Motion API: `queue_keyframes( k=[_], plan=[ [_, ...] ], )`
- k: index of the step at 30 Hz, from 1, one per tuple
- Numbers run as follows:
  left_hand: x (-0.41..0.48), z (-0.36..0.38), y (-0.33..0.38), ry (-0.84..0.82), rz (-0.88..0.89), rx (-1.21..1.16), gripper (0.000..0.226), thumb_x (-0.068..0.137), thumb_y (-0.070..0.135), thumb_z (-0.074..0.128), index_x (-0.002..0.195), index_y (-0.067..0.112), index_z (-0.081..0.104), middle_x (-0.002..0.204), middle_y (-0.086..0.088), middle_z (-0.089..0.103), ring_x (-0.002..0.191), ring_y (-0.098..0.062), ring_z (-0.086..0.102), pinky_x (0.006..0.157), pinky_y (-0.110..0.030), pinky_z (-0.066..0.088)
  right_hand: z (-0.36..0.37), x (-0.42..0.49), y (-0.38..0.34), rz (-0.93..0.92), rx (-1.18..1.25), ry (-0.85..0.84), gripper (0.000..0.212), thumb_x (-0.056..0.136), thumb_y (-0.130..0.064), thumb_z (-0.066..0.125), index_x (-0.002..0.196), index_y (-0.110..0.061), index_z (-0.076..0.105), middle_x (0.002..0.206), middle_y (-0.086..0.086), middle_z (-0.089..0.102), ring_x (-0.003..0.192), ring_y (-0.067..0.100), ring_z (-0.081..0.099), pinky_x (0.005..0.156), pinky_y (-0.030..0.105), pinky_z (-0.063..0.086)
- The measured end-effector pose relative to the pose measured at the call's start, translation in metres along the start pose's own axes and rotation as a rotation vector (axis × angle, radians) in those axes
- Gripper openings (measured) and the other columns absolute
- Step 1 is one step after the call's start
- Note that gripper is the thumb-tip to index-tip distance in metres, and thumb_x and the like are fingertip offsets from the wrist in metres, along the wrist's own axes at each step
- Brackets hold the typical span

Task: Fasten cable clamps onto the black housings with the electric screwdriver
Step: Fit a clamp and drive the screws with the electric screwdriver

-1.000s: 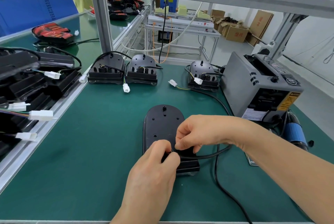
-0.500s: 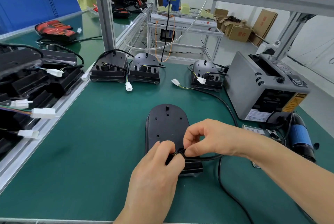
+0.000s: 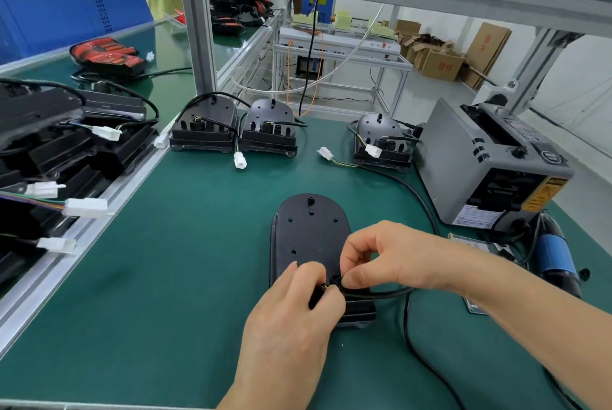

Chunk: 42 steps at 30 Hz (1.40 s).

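Green matting covers the table, which stands under a grey metal frame in a workshop with cardboard boxes on the floor behind. A black housing lies flat near the middle of the table, its rounded end away from the person and its near end under both hands.

The left hand comes up from the near edge with its fingers curled over that end. Its grip is narrow, thumb and forefinger closed on the tip of a black cable where it meets the housing. The right hand reaches in from the right, its grip pinching the same cable between thumb and forefinger, just beside the left fingertips. From there the cable runs right, then bends down toward the near edge.

A row of housings stands along the back, with white plugs on short wires. At the right sits a grey machine. Just in front of it lies the blue-bodied screwdriver, well apart from both hands. A stack of black parts fills the neighbouring surface on the left.
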State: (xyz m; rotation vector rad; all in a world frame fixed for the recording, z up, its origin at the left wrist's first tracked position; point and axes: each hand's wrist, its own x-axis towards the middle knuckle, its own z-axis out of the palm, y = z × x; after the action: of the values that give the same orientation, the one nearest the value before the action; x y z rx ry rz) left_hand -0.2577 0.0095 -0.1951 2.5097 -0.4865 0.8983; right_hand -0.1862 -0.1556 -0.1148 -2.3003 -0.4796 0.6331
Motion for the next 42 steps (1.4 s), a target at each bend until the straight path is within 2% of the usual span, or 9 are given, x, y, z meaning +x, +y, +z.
queue_keyframes(
  k=[3,7,18,21,26,31,35,39,42],
  plan=[
    [-0.001,0.003,0.000,0.035,0.002,0.038,0.028,0.054,0.000,0.078,0.069,0.014,0.058,0.076,0.001,0.054,0.065,-0.016,0.024,0.072,-0.033,0.036,0.006,-0.004,0.007,-0.095,0.038,0.069,0.024,0.079,-0.016,0.076,0.068,-0.033,0.063,0.073,-0.009,0.061,0.063,0.003,0.051,0.064,0.019,0.044],
    [0.000,0.002,0.000,0.020,-0.001,0.059,0.032,0.051,0.002,0.081,0.069,0.014,0.058,0.075,0.002,0.053,0.065,-0.016,0.027,0.068,-0.029,0.037,0.010,-0.005,0.011,-0.198,-0.008,0.130,0.021,0.080,-0.012,0.075,0.073,-0.029,0.063,0.081,0.000,0.062,0.069,0.009,0.056,0.072,0.032,0.051],
    [0.001,0.001,0.001,0.026,-0.008,0.046,0.030,0.051,0.004,0.082,0.069,0.015,0.060,0.075,0.002,0.055,0.066,-0.016,0.026,0.071,-0.030,0.034,-0.006,0.007,0.001,-0.042,-0.091,-0.072,0.017,0.081,-0.024,0.072,0.070,-0.033,0.063,0.069,-0.014,0.058,0.063,0.000,0.050,0.063,0.014,0.042],
    [0.002,-0.001,0.001,0.016,-0.020,-0.011,0.030,0.050,-0.002,0.080,0.066,0.013,0.060,0.074,-0.001,0.056,0.065,-0.017,0.028,0.074,-0.021,0.026,-0.012,0.014,-0.007,0.028,-0.149,-0.146,0.010,0.079,-0.027,0.071,0.073,-0.031,0.066,0.067,-0.018,0.060,0.063,-0.002,0.052,0.064,0.014,0.043],
    [0.004,-0.003,0.000,-0.056,-0.044,-0.097,0.032,0.055,-0.003,0.078,0.068,0.014,0.054,0.076,0.002,0.051,0.063,-0.015,0.028,0.039,-0.024,0.028,-0.020,0.031,-0.025,0.148,-0.213,-0.282,0.007,0.081,-0.027,0.071,0.076,-0.024,0.068,0.063,-0.018,0.060,0.056,-0.005,0.051,0.060,0.011,0.043],
    [0.005,-0.004,0.000,-0.057,-0.057,-0.118,0.027,0.060,0.000,0.078,0.069,0.014,0.057,0.076,0.001,0.051,0.057,-0.016,0.034,0.032,-0.030,0.036,-0.023,0.042,-0.035,0.205,-0.271,-0.355,0.009,0.083,-0.025,0.072,0.076,-0.023,0.066,0.073,-0.010,0.061,0.056,-0.007,0.053,0.059,0.010,0.048],
    [0.007,-0.006,-0.001,-0.034,-0.046,-0.157,0.009,0.075,0.009,0.068,0.071,0.015,0.064,0.073,0.000,0.051,0.058,-0.016,0.053,0.036,-0.032,0.043,-0.022,0.042,-0.035,0.209,-0.321,-0.346,0.010,0.083,-0.024,0.071,0.077,-0.022,0.064,0.076,-0.009,0.061,0.054,-0.008,0.054,0.054,0.009,0.046],
    [0.009,-0.008,0.001,-0.096,-0.048,-0.151,0.027,0.059,-0.006,0.079,0.068,0.014,0.063,0.068,-0.002,0.046,0.064,-0.018,0.063,0.039,-0.029,0.047,-0.022,0.038,-0.033,0.195,-0.315,-0.331,0.007,0.083,-0.026,0.071,0.081,-0.022,0.065,0.077,-0.013,0.062,0.058,-0.009,0.055,0.058,0.010,0.047],
    [0.008,-0.008,0.002,-0.142,-0.018,-0.094,0.028,0.056,-0.007,0.077,0.066,0.013,0.061,0.068,-0.001,0.048,0.065,-0.018,0.063,0.062,-0.016,0.041,-0.022,0.036,-0.032,0.180,-0.304,-0.305,0.009,0.081,-0.029,0.073,0.077,-0.026,0.066,0.070,-0.017,0.061,0.051,-0.012,0.053,0.054,0.007,0.045]
  ],
)
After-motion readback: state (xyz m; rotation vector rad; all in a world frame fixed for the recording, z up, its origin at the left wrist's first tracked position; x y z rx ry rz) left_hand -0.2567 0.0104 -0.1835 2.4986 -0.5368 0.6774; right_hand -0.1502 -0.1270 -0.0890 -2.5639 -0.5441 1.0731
